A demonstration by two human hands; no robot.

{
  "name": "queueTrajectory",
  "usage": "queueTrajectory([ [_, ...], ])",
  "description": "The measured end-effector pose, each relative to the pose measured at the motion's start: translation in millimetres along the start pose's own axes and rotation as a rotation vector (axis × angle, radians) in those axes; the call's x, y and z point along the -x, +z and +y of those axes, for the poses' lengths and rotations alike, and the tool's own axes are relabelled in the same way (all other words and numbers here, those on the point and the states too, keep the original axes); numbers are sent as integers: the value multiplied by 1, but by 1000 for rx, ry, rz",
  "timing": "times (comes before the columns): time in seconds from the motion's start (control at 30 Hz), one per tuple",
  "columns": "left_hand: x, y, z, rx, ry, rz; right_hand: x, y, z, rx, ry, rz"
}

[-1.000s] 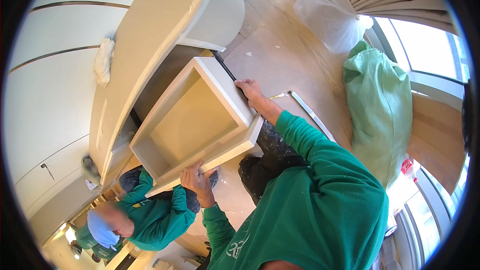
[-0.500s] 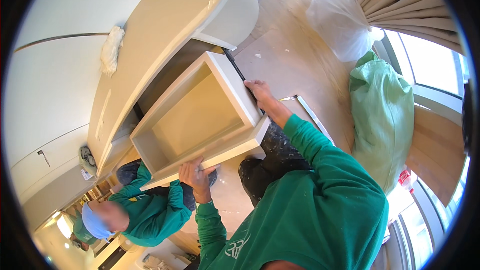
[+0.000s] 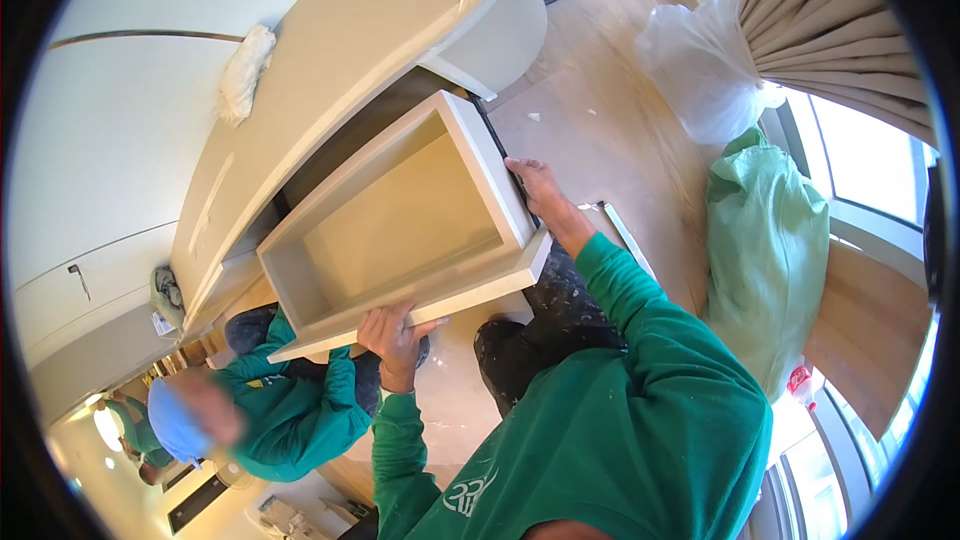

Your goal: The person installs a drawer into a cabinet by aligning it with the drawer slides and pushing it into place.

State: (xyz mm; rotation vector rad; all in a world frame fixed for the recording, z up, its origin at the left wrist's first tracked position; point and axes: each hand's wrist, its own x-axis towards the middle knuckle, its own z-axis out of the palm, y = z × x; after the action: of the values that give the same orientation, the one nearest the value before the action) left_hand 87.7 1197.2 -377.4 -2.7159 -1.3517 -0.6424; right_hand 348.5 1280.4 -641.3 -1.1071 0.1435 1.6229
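A light beige drawer (image 3: 400, 220) juts out of the opening in a long curved cabinet (image 3: 330, 50). My left hand (image 3: 393, 336) grips the lower edge of the drawer's front panel, with the thumb stretched along it. At the drawer's right side, my right hand (image 3: 540, 192) is closed around the side wall by a black slide rail (image 3: 492, 135); some of its fingers are hidden. The inside of the drawer shows a bare yellowish bottom.
A co-worker (image 3: 285, 400) in a green top and blue cap crouches at the left by the drawer front. White cloth (image 3: 246, 75) lies on the cabinet top. A green sack (image 3: 762, 260), a white plastic bag (image 3: 705, 60) and a curtain (image 3: 835, 30) stand along the right by the windows.
The view has shifted slightly. Both hands keep their hold on the drawer, which appears to sit a little nearer the cabinet opening.
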Motion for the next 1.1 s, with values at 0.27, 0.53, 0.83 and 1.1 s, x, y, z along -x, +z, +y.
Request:
queueTrajectory([
  [0.27, -20, -2, -5, -6, -20, -8, -23, -4, 0, -35, -6, -51],
  [0.53, -10, 2, -14, -21, 14, 41, -20, 2, 4, -8, 6, -23],
  [0.83, 21, 5, -14, 1, -13, 30, 2, -1, 14, -64, -16, -23],
  [1.1, 23, 1, 0, -18, 3, 0, 3, -12, 19, -41, -1, -28],
])
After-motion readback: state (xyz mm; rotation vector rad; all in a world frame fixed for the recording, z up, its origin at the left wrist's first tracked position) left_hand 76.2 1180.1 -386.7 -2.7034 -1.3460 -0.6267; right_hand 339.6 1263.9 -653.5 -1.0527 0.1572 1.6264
